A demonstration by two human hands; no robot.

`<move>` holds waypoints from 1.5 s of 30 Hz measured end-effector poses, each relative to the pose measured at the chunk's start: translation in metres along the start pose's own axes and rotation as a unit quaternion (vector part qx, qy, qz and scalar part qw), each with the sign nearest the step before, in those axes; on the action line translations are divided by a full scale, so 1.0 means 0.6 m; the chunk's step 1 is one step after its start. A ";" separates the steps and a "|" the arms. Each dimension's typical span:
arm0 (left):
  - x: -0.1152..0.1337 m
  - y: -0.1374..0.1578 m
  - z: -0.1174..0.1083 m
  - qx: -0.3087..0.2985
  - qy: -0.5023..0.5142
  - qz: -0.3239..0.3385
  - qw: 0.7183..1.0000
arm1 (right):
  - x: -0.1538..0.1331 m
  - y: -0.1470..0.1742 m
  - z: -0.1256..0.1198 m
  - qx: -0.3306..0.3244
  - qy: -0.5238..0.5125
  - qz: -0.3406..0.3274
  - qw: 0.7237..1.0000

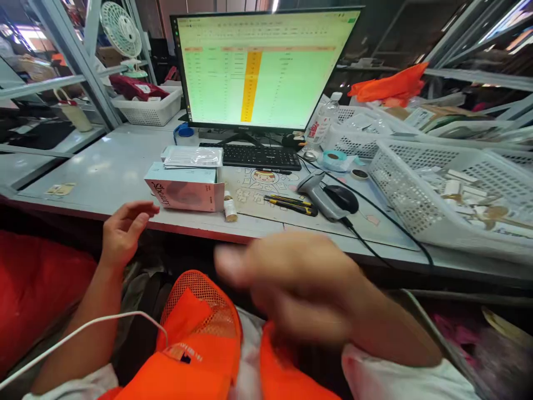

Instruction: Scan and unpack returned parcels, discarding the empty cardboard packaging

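My left hand (125,232) is just off the desk's front edge, fingers loosely bent, thumb apart, with nothing in it. Nearest to it stands a pink and pale-blue box (185,194), with a flat white pack in clear film (194,156) on top. Beside the box is a small white and tan cylinder (230,208). My right hand (291,283) hovers over my lap in front of the desk, smeared by motion. Its fingers look bent, but I cannot make out whether they hold anything. An orange mesh vest (200,344) covers my front.
A monitor (287,83) stands behind a black keyboard (262,157). Yellow-black utility knives (291,204), a grey barcode scanner (322,197) and a black mouse (342,198) lie on the mat. Cables run off the front edge. White baskets (400,194) line the right side; a bottle (325,119) stands behind.
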State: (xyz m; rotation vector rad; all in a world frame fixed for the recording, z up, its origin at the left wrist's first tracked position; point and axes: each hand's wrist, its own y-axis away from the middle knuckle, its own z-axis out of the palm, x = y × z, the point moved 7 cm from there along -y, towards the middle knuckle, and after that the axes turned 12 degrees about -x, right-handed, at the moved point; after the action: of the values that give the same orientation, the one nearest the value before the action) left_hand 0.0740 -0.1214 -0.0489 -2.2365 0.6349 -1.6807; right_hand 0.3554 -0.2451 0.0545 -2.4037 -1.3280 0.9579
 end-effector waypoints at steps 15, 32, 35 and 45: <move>0.029 -0.310 0.114 -0.331 -0.505 -0.023 0.797 | 0.357 -0.035 0.120 -0.174 0.029 0.432 0.885; 0.050 -0.220 0.438 -0.170 -0.174 -0.180 0.953 | 0.518 0.096 -0.092 0.104 0.114 0.550 0.821; 0.008 -0.205 0.452 -0.146 -0.194 -0.204 0.948 | 0.514 0.095 -0.078 0.075 0.124 0.536 0.831; 0.133 -0.073 0.311 -0.105 -0.247 0.170 0.948 | 0.471 0.141 -0.149 0.058 0.130 0.513 0.847</move>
State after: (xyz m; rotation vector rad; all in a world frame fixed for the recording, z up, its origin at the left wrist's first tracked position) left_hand 0.2788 -0.1314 -0.0154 -2.3832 1.0237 -0.8770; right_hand 0.5752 -0.0512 -0.0406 -2.9562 0.2178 0.7865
